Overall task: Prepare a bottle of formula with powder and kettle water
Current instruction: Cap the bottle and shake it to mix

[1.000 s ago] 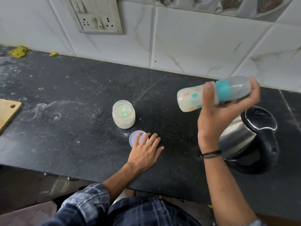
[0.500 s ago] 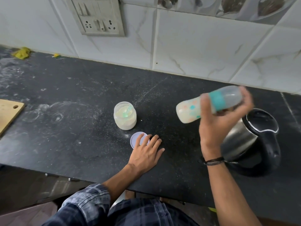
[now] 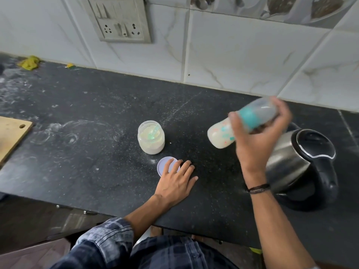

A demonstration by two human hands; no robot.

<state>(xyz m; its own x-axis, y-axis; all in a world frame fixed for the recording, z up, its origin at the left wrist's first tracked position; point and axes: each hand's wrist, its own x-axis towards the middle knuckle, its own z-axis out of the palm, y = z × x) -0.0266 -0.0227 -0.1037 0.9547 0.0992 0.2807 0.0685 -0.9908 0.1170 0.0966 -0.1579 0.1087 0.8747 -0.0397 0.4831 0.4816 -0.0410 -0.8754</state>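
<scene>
Surface: logged a countertop [image 3: 87, 152] of black speckled stone, smeared and dusted white, most heavily toward 9 o'clock. Recorded pale marbled wall tiles [image 3: 233, 55] behind it at 12 o'clock, with a socket panel [image 3: 120, 22] at 11 o'clock.

Surroundings: noted a wooden board [image 3: 11, 136] at the 9 o'clock edge and yellow scraps [image 3: 29, 62] against the wall at 10 o'clock. Found an open powder jar [image 3: 151, 140] upright near centre, with a green scoop [image 3: 153, 133] inside. Found a lilac lid [image 3: 165, 166] flat just beside it at its 5 o'clock. Saw the left hand [image 3: 174, 185] flat on the counter, fingers straight and slightly spread, fingertips on the lid. Listed a steel kettle [image 3: 299, 164] at 3 o'clock, partly hidden by the right forearm and its dark wristband [image 3: 258, 188].

Task item: found the baby bottle [image 3: 221, 135] held off the counter between jar and kettle, milky and blurred. Read its long axis as near level, base toward 8 o'clock and capped end toward 2 o'clock. Saw the right hand [image 3: 258, 140] wrapped round it, thumb and fingers curled about the teal collar [image 3: 247, 118].
</scene>
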